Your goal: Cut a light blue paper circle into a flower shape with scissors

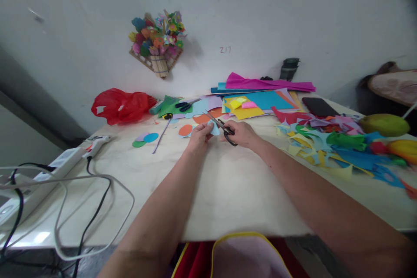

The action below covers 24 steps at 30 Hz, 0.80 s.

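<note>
In the head view, my left hand [201, 135] pinches a small light blue piece of paper [214, 129] over the middle of the table. My right hand [243, 134] grips black-handled scissors [230, 136], whose blades point up and to the left beside the paper. Whether the blades touch the paper I cannot tell. Just left of my left hand lies an orange paper circle [185, 130]. Farther left, a blue paper circle [150, 137] overlaps green and lilac ones. A thin lilac paper strip [162, 136] rests between these circles.
Paper scraps [306, 143] spread over the right side, near a dark phone [319, 107]. Coloured sheets [267, 100] are stacked at the back. A second pair of scissors [185, 105] lies by a red plastic bag [122, 106]. A power strip [61, 160] and cables occupy the left edge.
</note>
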Each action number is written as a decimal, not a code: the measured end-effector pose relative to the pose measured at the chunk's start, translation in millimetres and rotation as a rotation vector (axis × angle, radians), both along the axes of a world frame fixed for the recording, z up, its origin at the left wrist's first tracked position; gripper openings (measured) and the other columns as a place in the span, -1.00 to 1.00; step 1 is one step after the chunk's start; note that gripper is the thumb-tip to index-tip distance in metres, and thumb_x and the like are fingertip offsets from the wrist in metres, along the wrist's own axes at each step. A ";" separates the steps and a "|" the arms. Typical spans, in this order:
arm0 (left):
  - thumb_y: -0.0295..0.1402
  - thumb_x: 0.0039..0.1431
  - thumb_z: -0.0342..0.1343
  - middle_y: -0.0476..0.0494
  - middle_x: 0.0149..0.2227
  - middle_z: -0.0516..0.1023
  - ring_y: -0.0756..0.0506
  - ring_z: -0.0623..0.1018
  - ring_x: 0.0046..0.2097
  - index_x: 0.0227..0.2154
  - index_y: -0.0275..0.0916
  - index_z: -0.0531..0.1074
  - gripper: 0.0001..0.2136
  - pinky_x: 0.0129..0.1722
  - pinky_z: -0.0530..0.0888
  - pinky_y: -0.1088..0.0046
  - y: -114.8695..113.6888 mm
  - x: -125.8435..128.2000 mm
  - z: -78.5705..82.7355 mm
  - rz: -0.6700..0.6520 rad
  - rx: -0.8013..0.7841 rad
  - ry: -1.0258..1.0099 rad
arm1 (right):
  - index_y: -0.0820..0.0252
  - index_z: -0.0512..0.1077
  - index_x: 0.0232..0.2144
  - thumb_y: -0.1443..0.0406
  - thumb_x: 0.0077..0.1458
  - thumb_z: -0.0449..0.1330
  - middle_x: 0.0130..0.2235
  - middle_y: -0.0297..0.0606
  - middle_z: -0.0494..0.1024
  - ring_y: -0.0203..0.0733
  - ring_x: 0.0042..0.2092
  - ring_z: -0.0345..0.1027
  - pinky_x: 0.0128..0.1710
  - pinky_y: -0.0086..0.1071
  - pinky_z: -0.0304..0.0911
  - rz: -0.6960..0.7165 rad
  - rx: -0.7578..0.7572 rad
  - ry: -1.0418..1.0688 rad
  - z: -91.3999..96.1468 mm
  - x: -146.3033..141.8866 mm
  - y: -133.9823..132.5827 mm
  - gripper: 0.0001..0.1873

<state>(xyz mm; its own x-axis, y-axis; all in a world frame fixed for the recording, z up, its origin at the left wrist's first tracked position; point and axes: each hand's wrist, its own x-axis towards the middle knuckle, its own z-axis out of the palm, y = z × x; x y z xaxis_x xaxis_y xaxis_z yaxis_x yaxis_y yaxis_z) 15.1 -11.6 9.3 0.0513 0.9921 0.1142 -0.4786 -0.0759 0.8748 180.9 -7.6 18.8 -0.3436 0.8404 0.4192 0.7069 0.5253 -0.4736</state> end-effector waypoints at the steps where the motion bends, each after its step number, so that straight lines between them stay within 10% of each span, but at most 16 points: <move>1: -0.33 -0.29 0.31 -0.09 -0.52 0.52 0.03 0.47 -0.46 -0.56 -0.34 0.42 -0.77 -0.36 0.37 0.50 0.0 -0.1 0.0 -0.001 0.001 -0.002 | 0.15 0.39 -0.29 0.01 -0.23 0.25 -0.48 -0.36 0.47 -0.29 -0.47 0.25 -0.47 -0.45 0.04 0.003 0.002 0.002 -0.2 0.1 0.1 -0.53; 24: -0.32 -0.24 0.29 -0.08 -0.51 0.52 0.03 0.47 -0.47 -0.54 -0.33 0.43 -0.79 -0.39 0.39 0.52 3.0 -3.3 -3.0 0.006 0.034 0.018 | 0.17 0.41 -0.31 0.06 -0.24 0.27 -0.54 -0.39 0.41 -0.32 -0.50 0.20 -0.49 -0.47 0.00 0.032 0.000 0.043 -2.1 1.1 2.8 -0.57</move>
